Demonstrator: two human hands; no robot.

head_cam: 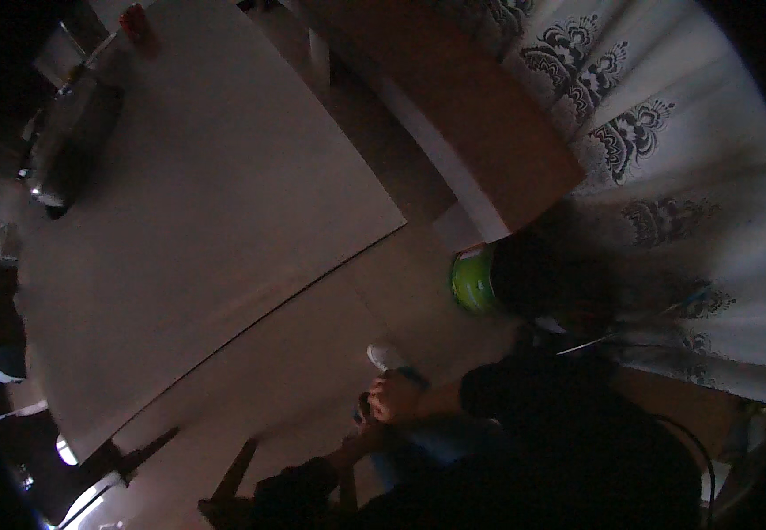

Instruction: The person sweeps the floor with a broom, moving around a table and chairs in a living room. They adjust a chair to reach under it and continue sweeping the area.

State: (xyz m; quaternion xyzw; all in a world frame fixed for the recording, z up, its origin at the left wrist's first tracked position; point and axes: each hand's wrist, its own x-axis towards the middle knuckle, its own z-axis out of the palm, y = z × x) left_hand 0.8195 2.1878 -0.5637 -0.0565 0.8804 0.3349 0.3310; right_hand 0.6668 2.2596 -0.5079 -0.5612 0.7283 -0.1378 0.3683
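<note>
The scene is dim. My right hand (394, 399) is at lap height with its fingers curled. My left hand (361, 429) lies right beside it, and the two seem to touch. A small dark object (363, 403) shows at the fingers; its kind and which hand holds it cannot be told. Blue trousers (442, 445) and a white shoe (383, 358) appear around the hands. Ahead of them lies the edge of a large pale tabletop (224, 218).
On the table are a long dark object (75, 142) and a red can-like item (134, 24). A brown wooden bench or desk (469, 126) borders a patterned curtain (628, 132). Near its end stands a green tub (472, 281). A wooden stool (234, 474) shows at bottom.
</note>
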